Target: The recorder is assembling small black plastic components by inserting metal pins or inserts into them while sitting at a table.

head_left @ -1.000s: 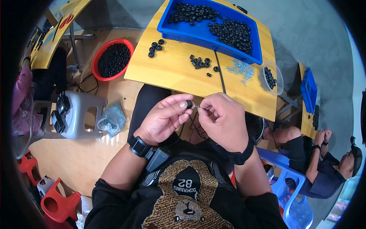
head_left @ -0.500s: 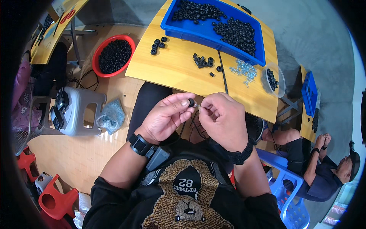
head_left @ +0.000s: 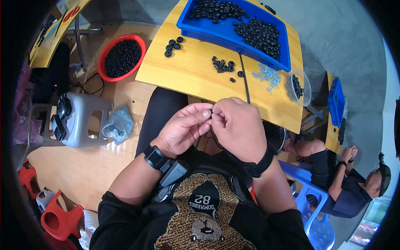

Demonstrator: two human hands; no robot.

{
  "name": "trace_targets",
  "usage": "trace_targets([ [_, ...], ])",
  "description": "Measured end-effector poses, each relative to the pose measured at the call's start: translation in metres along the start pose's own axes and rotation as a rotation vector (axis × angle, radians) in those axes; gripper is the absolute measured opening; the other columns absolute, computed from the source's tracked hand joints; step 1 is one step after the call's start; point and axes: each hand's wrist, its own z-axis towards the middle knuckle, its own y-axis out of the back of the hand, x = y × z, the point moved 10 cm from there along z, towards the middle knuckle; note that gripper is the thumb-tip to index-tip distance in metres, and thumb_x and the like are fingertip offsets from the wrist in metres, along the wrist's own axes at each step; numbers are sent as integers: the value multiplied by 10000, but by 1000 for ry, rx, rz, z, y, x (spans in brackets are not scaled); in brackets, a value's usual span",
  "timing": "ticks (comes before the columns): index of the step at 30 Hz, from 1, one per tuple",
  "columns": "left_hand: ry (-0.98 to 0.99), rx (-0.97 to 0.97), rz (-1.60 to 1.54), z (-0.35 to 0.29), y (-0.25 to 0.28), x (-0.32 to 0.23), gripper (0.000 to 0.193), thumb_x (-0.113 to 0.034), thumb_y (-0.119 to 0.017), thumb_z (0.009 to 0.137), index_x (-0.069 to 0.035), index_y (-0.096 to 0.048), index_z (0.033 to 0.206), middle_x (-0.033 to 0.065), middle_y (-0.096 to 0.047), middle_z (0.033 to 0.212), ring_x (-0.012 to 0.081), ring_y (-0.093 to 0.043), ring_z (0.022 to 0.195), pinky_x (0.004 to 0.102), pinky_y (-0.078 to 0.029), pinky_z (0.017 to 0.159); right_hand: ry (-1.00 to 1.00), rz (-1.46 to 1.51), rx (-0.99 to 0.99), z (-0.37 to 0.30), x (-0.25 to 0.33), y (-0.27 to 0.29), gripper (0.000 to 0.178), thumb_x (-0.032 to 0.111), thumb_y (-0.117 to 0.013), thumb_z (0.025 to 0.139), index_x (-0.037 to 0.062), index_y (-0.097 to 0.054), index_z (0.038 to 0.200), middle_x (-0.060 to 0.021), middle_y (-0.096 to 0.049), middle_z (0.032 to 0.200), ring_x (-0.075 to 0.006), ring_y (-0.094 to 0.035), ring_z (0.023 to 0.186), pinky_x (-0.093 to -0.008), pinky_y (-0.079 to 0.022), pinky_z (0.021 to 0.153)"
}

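Observation:
Just off the table's near edge, my left hand (head_left: 183, 127) pinches a small black round part (head_left: 210, 113) between thumb and fingers. My right hand (head_left: 242, 127) is closed against that part from the other side, and its fingertips hide whatever they grip. On the yellow table (head_left: 187, 79) beyond lie several black ring-like pieces (head_left: 223, 65) in a loose group, with larger black rings (head_left: 172, 46) farther left. A scatter of small clear bluish pieces (head_left: 267, 76) lies to the right, beside a clear round tub (head_left: 307, 89) with black pieces in it.
A blue tray (head_left: 208, 32) of black rings takes up the table's far side. A black cable (head_left: 244, 79) crosses the tabletop. On the floor to the left are a red basin (head_left: 143, 54) and a grey stool (head_left: 85, 121). Another person (head_left: 350, 191) sits at the right.
My right hand has moved left, closing over the black part. The small piece that showed at its fingertips is now hidden. My left hand keeps its pinch.

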Motion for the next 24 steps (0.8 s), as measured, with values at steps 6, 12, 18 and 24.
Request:
trace_targets([
  [6, -41, 3, -166, 1, 10, -5, 220, -59, -553, 922, -15, -575, 1136, 67, -635, 1020, 114, -630, 868, 224, -533, 782, 55, 49, -15, -2, 11, -5, 147, 101, -569, 812, 9, -595, 924, -148, -580, 799, -341, -590, 759, -425, -478, 660],
  [12, -70, 78, -270, -1, 7, -12, 219, -80, -528, 936, -13, -559, 1141, 52, -625, 981, 120, -622, 865, 233, -537, 777, 46, 65, 100, -12, 16, -22, 356, 82, -557, 835, -1, -506, 1177, -159, -572, 868, -329, -585, 832, -415, -476, 711],
  [18, -90, 18, -311, -1, 10, -13, 224, -78, -528, 934, -8, -550, 1145, 66, -618, 983, 128, -619, 840, 233, -535, 763, 21, 85, 148, -18, 16, -33, 474, 78, -559, 835, -29, -435, 1280, -179, -579, 942, -345, -582, 877, -414, -482, 757],
  [24, -96, 49, -277, -1, 10, -13, 195, -61, -555, 920, -8, -575, 1107, 71, -626, 982, 126, -623, 859, 224, -535, 793, 44, 106, 132, -23, 17, -35, 515, 74, -568, 831, -25, -415, 1313, -180, -586, 955, -333, -591, 893, -400, -486, 775],
])
